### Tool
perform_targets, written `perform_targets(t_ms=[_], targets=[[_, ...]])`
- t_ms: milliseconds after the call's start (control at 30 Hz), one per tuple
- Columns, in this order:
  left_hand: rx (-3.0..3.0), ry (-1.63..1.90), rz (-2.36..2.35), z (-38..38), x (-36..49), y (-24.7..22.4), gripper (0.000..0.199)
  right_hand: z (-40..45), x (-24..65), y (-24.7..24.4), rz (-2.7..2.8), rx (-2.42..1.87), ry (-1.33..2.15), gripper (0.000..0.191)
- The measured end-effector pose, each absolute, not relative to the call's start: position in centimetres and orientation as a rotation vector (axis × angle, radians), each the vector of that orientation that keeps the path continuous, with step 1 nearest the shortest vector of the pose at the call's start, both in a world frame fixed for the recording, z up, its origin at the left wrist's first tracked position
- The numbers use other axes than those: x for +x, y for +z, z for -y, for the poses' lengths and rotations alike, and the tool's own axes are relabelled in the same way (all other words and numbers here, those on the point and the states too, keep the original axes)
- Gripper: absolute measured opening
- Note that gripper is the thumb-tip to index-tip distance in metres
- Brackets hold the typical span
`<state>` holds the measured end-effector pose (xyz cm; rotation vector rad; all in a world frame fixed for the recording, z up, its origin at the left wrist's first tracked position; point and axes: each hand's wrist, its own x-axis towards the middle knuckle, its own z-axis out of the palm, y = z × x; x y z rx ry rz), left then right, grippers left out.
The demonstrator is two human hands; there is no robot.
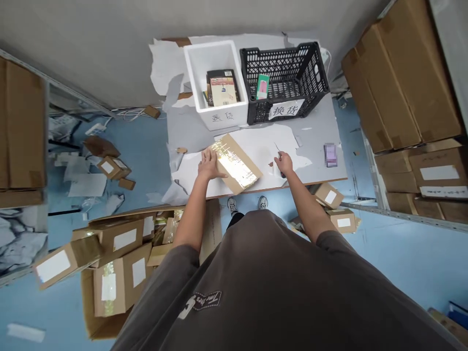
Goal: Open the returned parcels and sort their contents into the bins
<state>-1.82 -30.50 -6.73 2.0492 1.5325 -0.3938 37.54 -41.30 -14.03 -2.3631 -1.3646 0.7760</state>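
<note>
A flat cardboard box (237, 165) with shiny clear tape along its top lies at an angle on the paper-covered table (318, 136). My left hand (209, 165) rests on the box's left edge, its fingers spread and the thumb stretched along the near side. To the right of the box, my right hand (283, 163) is closed around a box cutter (282, 174). The cutter's thin blade points up and left, apart from the box. Most of its handle is hidden in my fingers.
Behind the box stand a white bin (223, 117) with books and a black crate (256, 112) holding a green-and-pink packet. A purple packet (331, 155) lies at the table's right. Parcels fill a large carton (87, 312) at left; stacked boxes (398, 83) stand at right.
</note>
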Motion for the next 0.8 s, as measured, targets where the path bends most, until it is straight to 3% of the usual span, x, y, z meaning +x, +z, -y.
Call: perform_targets(t_ms=[233, 367, 600, 800], targets=[[2.070, -0.378, -1.634, 30.6, -1.3, -6.8, 0.161, 43.9, 43.2, -22.1, 0.994, -2.648, 1.037, 0.044], [2.031, -0.275, -1.674, 30.6, -0.9, -6.9, 0.156, 42.6, 44.6, -23.1, 1.097, -2.631, 0.998, 0.028], [2.012, -0.374, -1.758, 32.3, 0.8, -7.2, 0.166, 37.6, 38.5, -15.4, 1.314, -2.180, 1.022, 0.048], [1.936, -0.210, -1.743, 32.8, 1.8, -8.4, 0.166, 29.9, 24.3, -8.6, 1.984, -1.943, 0.999, 0.042]])
